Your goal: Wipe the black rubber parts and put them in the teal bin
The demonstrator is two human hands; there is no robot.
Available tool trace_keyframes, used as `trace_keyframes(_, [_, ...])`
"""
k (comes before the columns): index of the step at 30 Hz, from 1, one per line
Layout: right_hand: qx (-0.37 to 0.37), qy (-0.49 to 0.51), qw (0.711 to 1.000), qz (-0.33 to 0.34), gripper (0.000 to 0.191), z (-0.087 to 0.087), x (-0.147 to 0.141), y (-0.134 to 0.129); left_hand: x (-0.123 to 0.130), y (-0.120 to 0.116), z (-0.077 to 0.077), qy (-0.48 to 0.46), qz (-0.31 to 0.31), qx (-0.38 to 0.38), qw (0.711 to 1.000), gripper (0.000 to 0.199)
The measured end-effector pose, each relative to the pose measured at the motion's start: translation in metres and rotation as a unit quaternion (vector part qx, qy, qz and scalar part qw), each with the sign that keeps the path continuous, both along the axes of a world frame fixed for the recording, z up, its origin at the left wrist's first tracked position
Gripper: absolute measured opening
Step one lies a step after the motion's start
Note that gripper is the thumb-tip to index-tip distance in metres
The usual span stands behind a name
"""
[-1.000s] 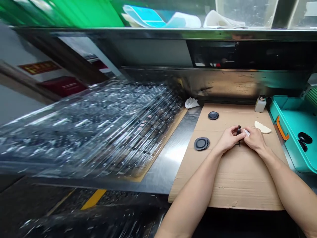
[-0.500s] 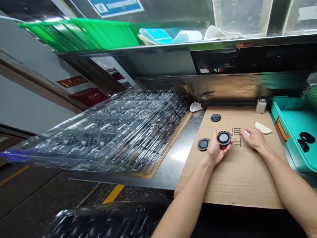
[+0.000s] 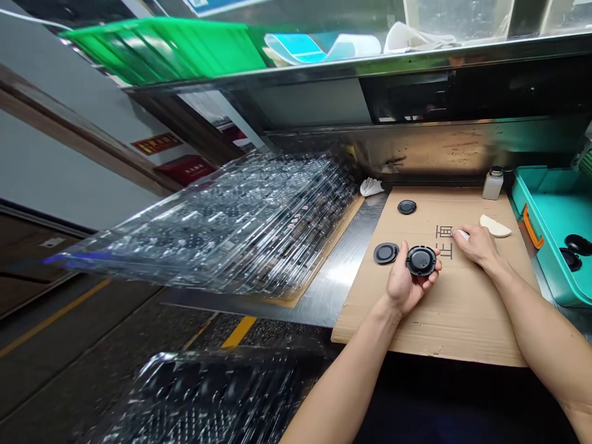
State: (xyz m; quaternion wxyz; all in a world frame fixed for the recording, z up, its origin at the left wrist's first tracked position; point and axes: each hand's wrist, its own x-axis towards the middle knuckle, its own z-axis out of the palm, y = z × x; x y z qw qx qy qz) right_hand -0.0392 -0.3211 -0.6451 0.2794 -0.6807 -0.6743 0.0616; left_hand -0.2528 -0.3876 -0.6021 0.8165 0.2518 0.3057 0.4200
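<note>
My left hand (image 3: 406, 285) grips a round black plastic disc (image 3: 421, 261) by its edge, thumb on the near side and fingers beneath. A smooth dark face with small notches around the rim points up. My right hand (image 3: 480, 248) rests on the cardboard sheet (image 3: 481, 308), fingers pinched on a small white piece (image 3: 463, 235), perhaps cloth; its full shape is hidden. Two similar parts lie on the cardboard: one black disc (image 3: 407, 207) farther back, another disc (image 3: 385, 253) just left of my left hand. Beyond my right hand lies a cream half-round pad (image 3: 494, 226).
Stacked clear plastic trays (image 3: 231, 228) fill the left side of the metal bench (image 3: 324, 302). A small bottle (image 3: 493, 185) stands at the back. At right, a teal bin (image 3: 546, 203) holds black discs (image 3: 578, 245). More trays (image 3: 208, 394) sit low in front; a green crate (image 3: 166, 52) is on the shelf.
The disc in my left hand has been turned over: its ringed side with a grey centre showed before, its dark face now. My right hand stays nearly in place; the camera view has shifted slightly.
</note>
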Motion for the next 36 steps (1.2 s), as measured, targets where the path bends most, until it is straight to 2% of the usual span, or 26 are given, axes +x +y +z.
trace_keyframes(16, [-0.010,-0.016,1.000,-0.009,0.038,0.001,0.000,0.000,-0.003,0.001,-0.002,0.002,0.003,0.006,1.000,0.068])
trace_keyframes(18, [-0.016,-0.013,1.000,-0.013,0.038,0.002,-0.001,-0.001,-0.010,0.004,-0.003,0.023,0.005,0.028,0.999,0.068])
trace_keyframes(20, [-0.022,-0.012,1.000,-0.016,0.038,0.003,-0.001,-0.001,-0.024,0.012,-0.002,0.091,0.025,0.095,0.991,0.066])
trace_keyframes(21, [-0.024,-0.012,1.000,-0.016,0.039,0.003,-0.001,-0.002,-0.035,0.018,-0.002,0.152,0.044,0.149,0.976,0.064])
trace_keyframes(22, [-0.026,-0.012,0.999,-0.015,0.039,0.003,-0.002,-0.002,-0.047,0.024,-0.001,0.232,0.065,0.211,0.947,0.062])
trace_keyframes(23, [-0.029,-0.012,0.999,-0.013,0.039,0.004,-0.002,-0.002,-0.060,0.031,0.001,0.322,0.081,0.270,0.904,0.062])
trace_keyframes(25, [-0.034,-0.015,0.999,-0.010,0.040,0.005,-0.003,-0.003,-0.085,0.046,0.003,0.501,0.081,0.348,0.788,0.067])
trace_keyframes(27, [-0.041,-0.016,0.999,-0.011,0.040,0.005,-0.005,-0.004,-0.103,0.059,0.003,0.621,0.046,0.379,0.684,0.068])
trace_keyframes(28, [-0.043,-0.016,0.999,-0.012,0.040,0.005,-0.005,-0.005,-0.108,0.064,0.002,0.655,0.021,0.387,0.648,0.068])
trace_keyframes(30, [-0.046,-0.017,0.999,-0.013,0.039,0.005,-0.006,-0.005,-0.112,0.072,-0.003,0.694,-0.029,0.402,0.597,0.069])
trace_keyframes(32, [-0.047,-0.019,0.999,-0.014,0.040,0.004,-0.006,-0.005,-0.108,0.078,-0.008,0.721,-0.059,0.406,0.558,0.071])
trace_keyframes(34, [-0.045,-0.021,0.999,-0.014,0.040,0.002,-0.005,-0.004,-0.102,0.081,-0.012,0.740,-0.069,0.407,0.531,0.072])
trace_keyframes(36, [-0.040,-0.022,0.999,-0.016,0.038,0.001,-0.005,-0.002,-0.095,0.084,-0.014,0.743,-0.078,0.413,0.520,0.070])
